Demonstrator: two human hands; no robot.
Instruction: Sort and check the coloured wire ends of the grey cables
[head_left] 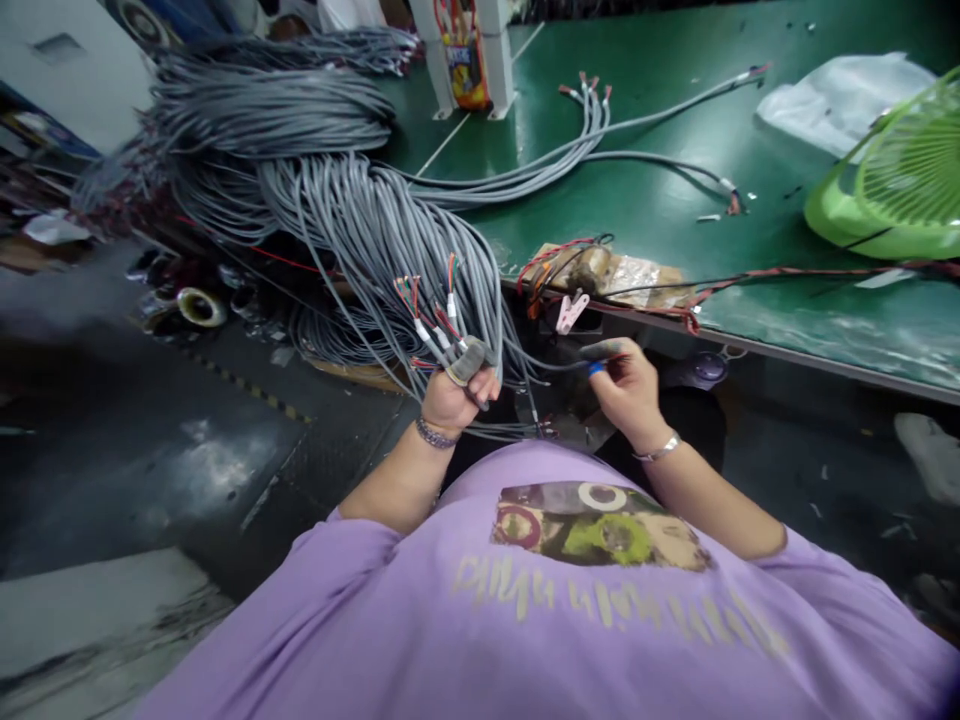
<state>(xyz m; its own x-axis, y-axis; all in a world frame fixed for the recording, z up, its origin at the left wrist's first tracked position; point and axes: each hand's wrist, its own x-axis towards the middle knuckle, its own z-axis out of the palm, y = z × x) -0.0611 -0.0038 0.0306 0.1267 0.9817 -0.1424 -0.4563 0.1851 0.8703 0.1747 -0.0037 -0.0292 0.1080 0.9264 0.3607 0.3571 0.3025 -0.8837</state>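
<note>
My left hand (456,392) is closed around several grey cables (444,345). Their stripped ends, with white sleeves and thin coloured wires (409,295), stick up above the fingers. Grey covers sit on some of my fingertips. To the right, my right hand (628,388) pinches a single grey cable (551,364) between thumb and fingers. A blue band shows at its thumb, and a dark cover is on the forefinger. Right behind my left hand, a thick bundle of grey cables (390,225) hangs over the table edge.
More coiled grey cables (277,110) are heaped at the back left. On the green table (675,150) lie loose cable ends, a plastic bag (840,100) and a green fan (900,175). A pink clip (572,313) is at the table edge, beside a taped cardboard piece (630,280).
</note>
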